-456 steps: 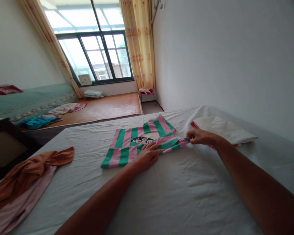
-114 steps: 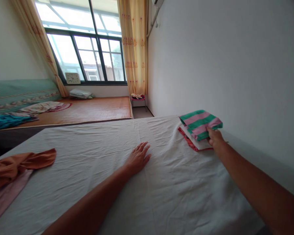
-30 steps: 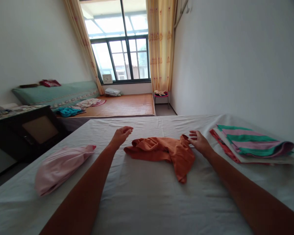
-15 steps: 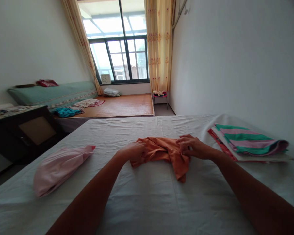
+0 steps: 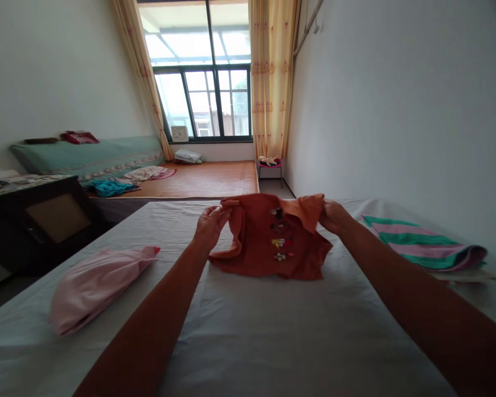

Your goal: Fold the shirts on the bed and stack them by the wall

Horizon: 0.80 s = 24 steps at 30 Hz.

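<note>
Over the white bed (image 5: 273, 342), both hands lift an orange shirt (image 5: 268, 242) (small printed figures down its front). Left hand (image 5: 209, 226) and right hand (image 5: 334, 216) each pinch a top corner, fingers pressed on cloth.

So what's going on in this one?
A person stands at a bed covered with a white sheet and holds up a small orange shirt by its top corners, left hand on one side and right hand on the other. The shirt's lower edge rests on the sheet. A folded green and pink striped garment lies to the right, and a crumpled pink garment lies to the left.
</note>
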{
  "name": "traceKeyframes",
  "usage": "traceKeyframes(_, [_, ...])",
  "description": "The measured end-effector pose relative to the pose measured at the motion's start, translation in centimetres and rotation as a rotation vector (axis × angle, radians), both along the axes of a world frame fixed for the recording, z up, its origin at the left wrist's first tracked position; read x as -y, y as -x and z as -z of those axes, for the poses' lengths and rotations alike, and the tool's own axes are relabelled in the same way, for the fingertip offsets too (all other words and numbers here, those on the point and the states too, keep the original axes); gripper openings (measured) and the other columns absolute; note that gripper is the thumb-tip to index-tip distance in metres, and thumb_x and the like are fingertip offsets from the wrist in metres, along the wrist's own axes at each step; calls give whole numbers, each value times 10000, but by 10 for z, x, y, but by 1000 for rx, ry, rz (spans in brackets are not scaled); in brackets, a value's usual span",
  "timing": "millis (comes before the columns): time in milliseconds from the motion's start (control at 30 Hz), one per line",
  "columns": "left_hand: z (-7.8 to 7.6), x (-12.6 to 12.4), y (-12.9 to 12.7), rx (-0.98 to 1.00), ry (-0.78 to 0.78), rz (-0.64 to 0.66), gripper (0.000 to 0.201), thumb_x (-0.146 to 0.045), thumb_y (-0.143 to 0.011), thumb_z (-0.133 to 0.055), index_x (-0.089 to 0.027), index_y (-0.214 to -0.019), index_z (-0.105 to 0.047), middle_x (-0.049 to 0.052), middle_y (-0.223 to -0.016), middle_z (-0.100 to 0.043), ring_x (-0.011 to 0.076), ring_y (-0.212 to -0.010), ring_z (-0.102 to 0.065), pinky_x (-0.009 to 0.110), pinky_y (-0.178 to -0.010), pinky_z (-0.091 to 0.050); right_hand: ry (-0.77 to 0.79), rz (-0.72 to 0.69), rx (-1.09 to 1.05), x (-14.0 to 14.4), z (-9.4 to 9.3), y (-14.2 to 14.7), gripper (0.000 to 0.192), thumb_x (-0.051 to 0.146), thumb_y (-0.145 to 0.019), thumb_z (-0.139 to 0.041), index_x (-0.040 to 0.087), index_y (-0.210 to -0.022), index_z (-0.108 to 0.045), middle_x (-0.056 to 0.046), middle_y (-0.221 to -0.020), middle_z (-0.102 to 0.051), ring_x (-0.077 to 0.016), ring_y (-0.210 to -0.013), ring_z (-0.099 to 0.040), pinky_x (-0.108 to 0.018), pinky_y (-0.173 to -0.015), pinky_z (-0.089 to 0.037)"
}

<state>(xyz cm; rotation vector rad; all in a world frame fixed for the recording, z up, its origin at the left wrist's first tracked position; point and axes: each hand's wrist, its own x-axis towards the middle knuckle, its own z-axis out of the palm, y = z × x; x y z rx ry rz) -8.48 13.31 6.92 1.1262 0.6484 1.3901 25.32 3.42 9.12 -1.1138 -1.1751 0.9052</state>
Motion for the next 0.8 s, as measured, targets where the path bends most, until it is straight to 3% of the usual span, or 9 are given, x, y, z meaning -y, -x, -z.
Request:
traceKeyframes(67, [7, -6, 3, 80, -17, -116, 249, -324, -751, -640, -211, -935, -516, 15, -979, -600, 105, -901, -620, 223, -772, -478, -44, 142, 8, -10, 3, -1, 384, 434, -746, -601, 261, -1080, -523, -67, -1045, -627, -221, -943, -608, -399, -786, -534])
traceKeyframes(167, [16, -11, 21, -215, -51, -65, 338, -442, -747, -630, -194, -969, -572, 43, -1029, -603, 153, -955, -604, 260, -784, -475, 9, 267, 283, -5, 17, -2, 476, 404, -755, -612, 261, -1189, -478, -87, -1218, -560, -223, -1102, -543, -401, -908, -476])
traceKeyframes(233, [21, -13, 34, -547, -60, 70, 426, -534, -737, -600, -150, -924, -609, 64, -948, -626, 184, -891, -608, 271, -722, -476, 39, 169, 493, 9, 30, -1, 439, 419, -763, -611, 227, -1150, -532, -102, -1202, -577, -241, -1097, -546, -402, -926, -455])
traceKeyframes(333, [29, -16, 44, -1012, -124, 202, 500, -595, -717, -572, -139, -912, -639, 50, -820, -641, 185, -766, -593, 262, -637, -450, 78, -118, 733, 37, 45, 5, 394, 466, -757, -620, 199, -1046, -617, -83, -1051, -642, -240, -966, -597, -375, -849, -477])
traceKeyframes(433, [32, -17, 44, -1350, -270, 254, 502, -581, -699, -595, -162, -968, -653, 41, -840, -654, 185, -760, -587, 260, -652, -438, 67, -373, 938, 61, 55, 10, 435, 427, -678, -709, 197, -1040, -633, -58, -1004, -645, -222, -908, -593, -335, -811, -473])
traceKeyframes(500, [30, -14, 43, -1501, -345, 315, 493, -549, -699, -613, -174, -1018, -651, 43, -884, -657, 190, -781, -592, 262, -679, -440, 16, -435, 1014, 70, 59, 11, 401, 334, -660, -721, 192, -1025, -637, -56, -1014, -641, -216, -925, -581, -324, -830, -458])
traceKeyframes(667, [11, -2, 51, -1579, -619, 661, 579, -420, -617, -731, -214, -1147, -619, 55, -1136, -605, 234, -1036, -545, 281, -885, -421, 0, -316, 987, 70, 67, -2, 221, 143, -708, -555, 186, -899, -657, -43, -870, -670, -190, -826, -593, -302, -769, -451])
traceKeyframes(800, [9, -1, 55, -1598, -718, 719, 458, -239, -603, -721, -215, -1055, -651, 44, -1144, -586, 230, -1077, -514, 288, -946, -390, 33, -201, 756, 68, 63, -16, 143, 254, -754, -568, 172, -839, -648, -36, -813, -662, -186, -774, -592, -305, -738, -453])
